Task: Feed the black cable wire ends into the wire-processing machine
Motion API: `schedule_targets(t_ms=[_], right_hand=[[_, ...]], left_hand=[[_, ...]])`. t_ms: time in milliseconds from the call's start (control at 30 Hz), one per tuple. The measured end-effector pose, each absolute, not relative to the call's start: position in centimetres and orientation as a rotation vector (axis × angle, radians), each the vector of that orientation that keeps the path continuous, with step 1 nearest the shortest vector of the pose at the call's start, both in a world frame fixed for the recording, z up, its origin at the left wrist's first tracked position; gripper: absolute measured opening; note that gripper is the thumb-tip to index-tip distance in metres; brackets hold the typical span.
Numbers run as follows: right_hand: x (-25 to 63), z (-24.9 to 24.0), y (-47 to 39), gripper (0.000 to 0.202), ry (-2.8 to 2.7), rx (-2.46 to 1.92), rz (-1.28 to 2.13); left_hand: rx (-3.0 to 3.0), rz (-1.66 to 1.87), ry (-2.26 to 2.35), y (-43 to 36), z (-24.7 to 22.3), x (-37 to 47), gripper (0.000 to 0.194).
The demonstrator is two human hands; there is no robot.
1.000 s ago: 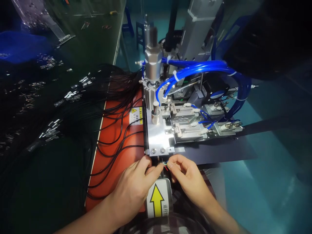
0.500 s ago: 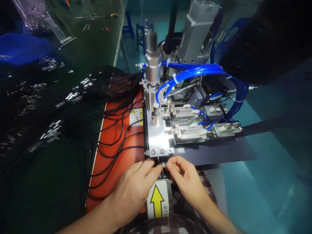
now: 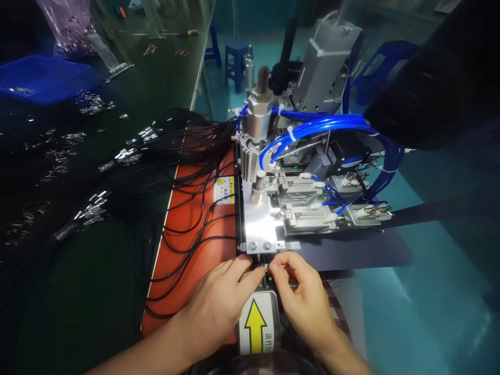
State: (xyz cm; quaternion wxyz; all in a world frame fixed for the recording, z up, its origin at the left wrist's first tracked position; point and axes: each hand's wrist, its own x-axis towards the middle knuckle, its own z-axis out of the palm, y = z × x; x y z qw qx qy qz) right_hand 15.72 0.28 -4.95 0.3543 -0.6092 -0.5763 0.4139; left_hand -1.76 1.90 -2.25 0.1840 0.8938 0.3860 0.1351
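Observation:
My left hand point(image 3: 221, 289) rests at the front of a metal machine point(image 3: 258, 224), fingers bent and thumb pointing right. Its grip closes on something hidden beneath the fingers. Facing it, my right hand point(image 3: 302, 284) is pinched, thumb against index finger; what lies between those tips is too small to name. A tiny shiny part point(image 3: 266, 269) shows in the narrow gap between the two thumbs, on the black track of the machine. Just below the hands is a white plate point(image 3: 250, 320) with a yellow arrow pointing away from me.
Black cables point(image 3: 187, 250) cross an orange-red surface point(image 3: 175, 260) on the left, near a warning label point(image 3: 224, 190). Bundles with shiny metal ends point(image 3: 91, 208) lie on the dark green table point(image 3: 97, 291). Blue air tubes point(image 3: 332, 122) arch over the machine. Blue stools point(image 3: 236, 65) stand behind.
The whole view has shifted, so everything sits slightly further right and lower. A small red wire seen by my right fingertips is no longer visible. Both hands stay at the same spot on the machine.

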Motion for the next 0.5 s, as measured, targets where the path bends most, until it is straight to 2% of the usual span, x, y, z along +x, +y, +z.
schedule_targets(t_ms=[233,400,500], right_hand=[[15.7,-5.0,0.2,0.016,-1.438,-1.604,1.105],[16.1,-4.9,0.9,0.022,-1.183,-1.605,1.425],[16.4,-4.5,1.1,0.021,-1.195,-1.673,1.394]], left_hand=[[2.505,0.409,1.105,1.8,-2.4,-1.8,0.03],[2.51,0.441,1.091,1.8,-2.5,-1.9,0.034],[2.517,0.472,1.083,1.9,-2.7,-1.9,0.034]])
